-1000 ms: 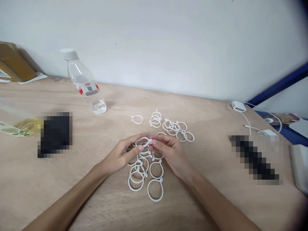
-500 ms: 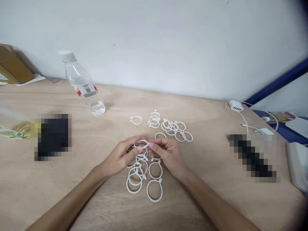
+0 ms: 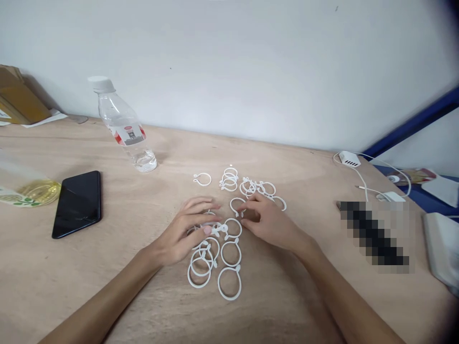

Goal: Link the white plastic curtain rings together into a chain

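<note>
Several white plastic rings lie on the wooden table [image 3: 107,286]. A linked chain of rings [image 3: 229,283] runs from between my hands towards me. My left hand [image 3: 186,228] rests low on the chain's far end, thumb and fingers pinching the top white ring [image 3: 216,229]. My right hand [image 3: 272,222] has its fingers stretched out flat, and its fingertips touch a single loose ring [image 3: 236,202]. Beyond the hands lie another lone ring [image 3: 202,179], a small stack of rings [image 3: 229,179] and a spread cluster of rings [image 3: 260,188].
A clear water bottle [image 3: 125,129] stands at the back left. A black phone [image 3: 77,203] and a lying bottle of yellow liquid [image 3: 30,191] are at the left. A white charger with cable [image 3: 349,158] and a blurred object [image 3: 375,233] sit at the right. Cardboard [image 3: 17,98] lies far left.
Both hands held one ring up between them. Now my right hand has let go and moved right and forward to a loose ring, and my left hand has lowered the ring onto the chain.
</note>
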